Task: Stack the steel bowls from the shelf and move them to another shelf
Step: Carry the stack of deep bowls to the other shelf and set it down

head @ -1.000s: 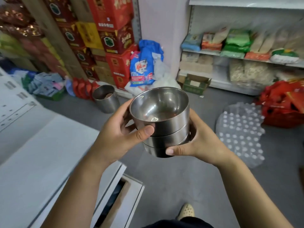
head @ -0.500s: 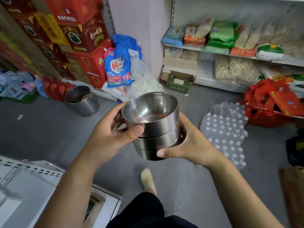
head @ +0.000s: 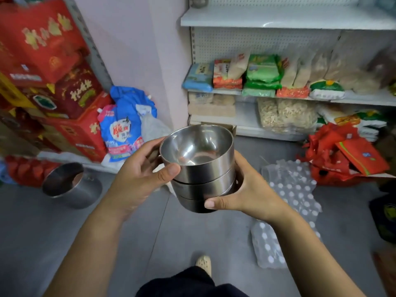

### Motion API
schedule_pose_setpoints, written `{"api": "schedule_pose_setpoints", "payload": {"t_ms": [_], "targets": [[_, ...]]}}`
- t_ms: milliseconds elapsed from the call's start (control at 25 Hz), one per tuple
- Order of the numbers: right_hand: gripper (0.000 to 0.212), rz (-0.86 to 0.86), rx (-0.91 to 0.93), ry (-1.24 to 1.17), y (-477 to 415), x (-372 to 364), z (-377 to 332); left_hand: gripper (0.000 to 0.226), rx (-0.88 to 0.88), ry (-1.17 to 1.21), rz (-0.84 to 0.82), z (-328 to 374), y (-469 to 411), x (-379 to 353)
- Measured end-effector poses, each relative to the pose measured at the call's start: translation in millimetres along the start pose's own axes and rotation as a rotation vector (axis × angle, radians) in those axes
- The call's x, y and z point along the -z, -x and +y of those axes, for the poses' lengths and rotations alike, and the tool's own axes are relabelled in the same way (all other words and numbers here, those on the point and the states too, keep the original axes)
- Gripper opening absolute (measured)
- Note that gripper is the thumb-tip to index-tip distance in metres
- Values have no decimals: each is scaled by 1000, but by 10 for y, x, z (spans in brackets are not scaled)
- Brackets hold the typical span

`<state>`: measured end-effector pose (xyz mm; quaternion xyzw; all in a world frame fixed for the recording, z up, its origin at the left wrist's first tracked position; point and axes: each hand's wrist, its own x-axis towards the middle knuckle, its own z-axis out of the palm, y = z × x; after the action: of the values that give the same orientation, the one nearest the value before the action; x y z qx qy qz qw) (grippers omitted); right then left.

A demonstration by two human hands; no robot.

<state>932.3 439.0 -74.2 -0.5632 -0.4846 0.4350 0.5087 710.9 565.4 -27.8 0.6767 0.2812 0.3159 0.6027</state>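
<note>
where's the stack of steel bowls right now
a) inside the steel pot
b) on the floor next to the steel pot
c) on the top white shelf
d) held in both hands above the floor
d: the left hand and right hand grip the stack of steel bowls in mid-air over the grey floor, apart from the steel pot and the top white shelf.

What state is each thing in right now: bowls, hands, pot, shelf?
stack of steel bowls: nested upright, held off the floor, top bowl empty.
left hand: grips the stack's left side, thumb on the top bowl.
right hand: grips the stack's right side, thumb on the bottom bowl.
steel pot: on the floor, uncovered.
middle shelf: stocked with packets.
</note>
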Motion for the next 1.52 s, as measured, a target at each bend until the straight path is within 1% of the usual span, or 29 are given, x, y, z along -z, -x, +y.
{"api": "schedule_pose_setpoints", "payload": {"t_ms": [40, 160, 280, 320, 440, 520, 680, 920, 1080, 1280, 1440, 1520], "targets": [[112, 22, 9, -7, -219, 88, -20, 93, -11, -14, -19, 32, -293, 32], [112, 103, 14, -11, -775, 437, -9, 82, -8, -51, -103, 46, -1130, 41], [110, 162, -3, -37, -1157, 770, 93, 86, 5, -73, -167, -44, -1789, -45], [110, 174, -13, -37, -1292, 879, 119, 85, 14, -72, -168, -76, -1985, -76], [107, 175, -16, -22, -1807, 1260, 210, 74, 34, -69, -173, -183, -2635, -144], [105, 172, -3, -20, -2207, 1531, 253, 72, 35, -87, -160, -201, -3087, -179], [102, 155, 55, -15, -3181, 2225, 188, 70, -21, -88, -111, -86, -4166, -293], [104, 120, 130, 4, -4440, 3243, 44, 79, -81, -45, -41, -2, -5571, -535], [104, 106, 107, -4, -5162, 3675, 138, 84, -50, -21, 43, -104, -6354, -563], [100, 149, 97, 16, -5985, 4238, 249, 78, -56, -56, -16, -259, -7472, -569], [102, 276, 73, 20, -6698, 4756, 203, 80, -87, -61, -91, -250, -8589, -633], [99, 337, 78, 32, -7062, 5020, 122, 88, -89, -44, -122, -176, -9163, -682]]}}
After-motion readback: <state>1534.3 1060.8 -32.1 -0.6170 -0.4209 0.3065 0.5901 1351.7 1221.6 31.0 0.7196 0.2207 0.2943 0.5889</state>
